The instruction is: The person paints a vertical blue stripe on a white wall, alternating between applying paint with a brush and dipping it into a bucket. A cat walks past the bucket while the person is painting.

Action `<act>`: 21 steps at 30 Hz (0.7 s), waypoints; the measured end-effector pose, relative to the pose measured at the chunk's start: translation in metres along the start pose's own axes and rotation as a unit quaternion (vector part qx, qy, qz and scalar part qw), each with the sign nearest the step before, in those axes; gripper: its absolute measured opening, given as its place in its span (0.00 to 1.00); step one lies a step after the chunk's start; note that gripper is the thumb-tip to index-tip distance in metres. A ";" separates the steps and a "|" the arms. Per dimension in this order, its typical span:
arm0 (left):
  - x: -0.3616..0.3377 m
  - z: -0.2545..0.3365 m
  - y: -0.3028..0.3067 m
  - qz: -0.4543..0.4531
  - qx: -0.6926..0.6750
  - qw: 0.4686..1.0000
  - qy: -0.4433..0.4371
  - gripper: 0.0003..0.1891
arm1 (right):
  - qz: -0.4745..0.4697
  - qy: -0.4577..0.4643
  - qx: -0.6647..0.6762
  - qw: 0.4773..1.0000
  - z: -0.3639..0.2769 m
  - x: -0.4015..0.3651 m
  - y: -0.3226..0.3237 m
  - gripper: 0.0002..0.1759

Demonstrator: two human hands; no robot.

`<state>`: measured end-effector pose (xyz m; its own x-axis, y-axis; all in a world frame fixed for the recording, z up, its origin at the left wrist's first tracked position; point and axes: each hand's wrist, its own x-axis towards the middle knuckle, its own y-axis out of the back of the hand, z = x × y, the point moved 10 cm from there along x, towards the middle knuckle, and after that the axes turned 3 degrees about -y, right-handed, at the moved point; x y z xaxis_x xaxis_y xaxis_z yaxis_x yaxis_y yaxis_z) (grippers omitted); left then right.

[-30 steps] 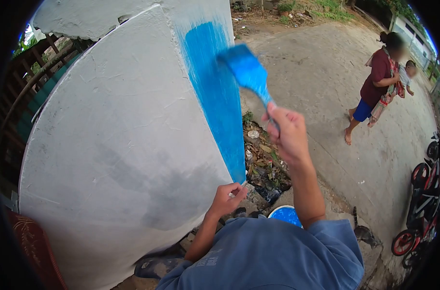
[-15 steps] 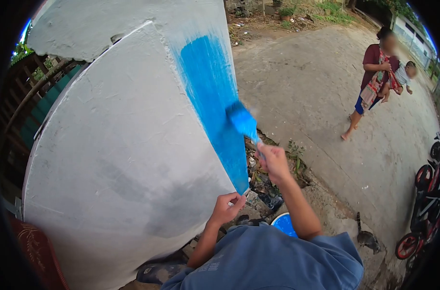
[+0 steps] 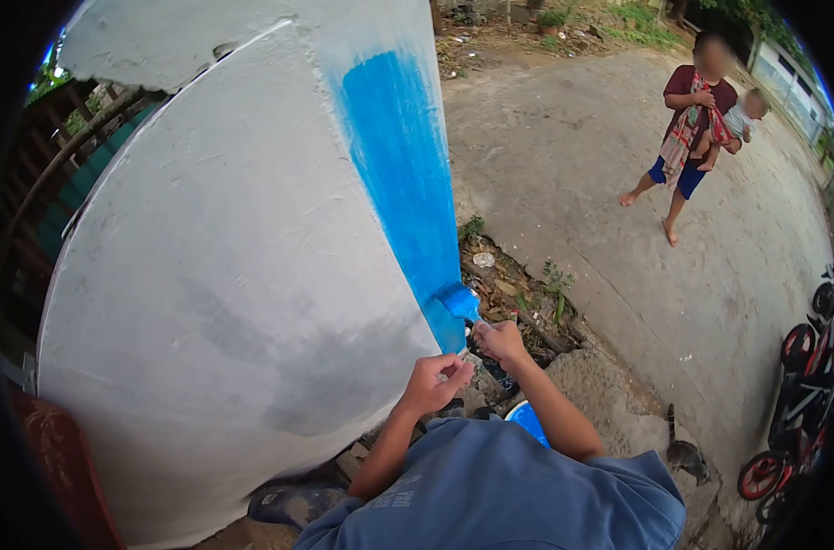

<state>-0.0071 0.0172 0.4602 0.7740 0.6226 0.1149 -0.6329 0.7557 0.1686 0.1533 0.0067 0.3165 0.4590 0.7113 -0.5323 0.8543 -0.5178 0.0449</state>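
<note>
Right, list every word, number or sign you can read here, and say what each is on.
Pale print on the blue fabric shirt: too blurred to read.
No writing shows on the blue-bristled paintbrush in the right hand, or the grey plastered wall.

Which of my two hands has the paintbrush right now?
Your right hand, which holds the blue paintbrush against the foot of the blue stripe. The left hand sits lower, by the bottom corner of the wall.

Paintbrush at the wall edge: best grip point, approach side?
Grip the paintbrush by its handle, where the right hand holds it, coming from the lower right, off the wall. Its paint-covered head lies against the wall; only the handle sticks out free.
</note>
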 end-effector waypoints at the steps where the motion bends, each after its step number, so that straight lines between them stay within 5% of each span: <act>1: -0.005 0.002 0.000 0.010 -0.001 1.000 -0.002 0.14 | -0.025 -0.017 0.019 0.999 -0.006 -0.012 -0.004 0.20; 11: -0.009 -0.004 0.021 0.044 -0.002 0.999 0.007 0.13 | -0.054 0.248 0.063 0.965 -0.218 -0.116 -0.004 0.22; 21: -0.018 0.000 0.024 0.061 -0.003 0.998 0.010 0.13 | -0.096 0.401 0.172 0.894 -0.346 -0.180 0.002 0.19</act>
<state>-0.0357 0.0240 0.4619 0.6913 0.7134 0.1143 -0.7220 0.6759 0.1480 0.1567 0.0424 0.7048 0.4577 0.8430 0.2824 0.8737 -0.3676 -0.3186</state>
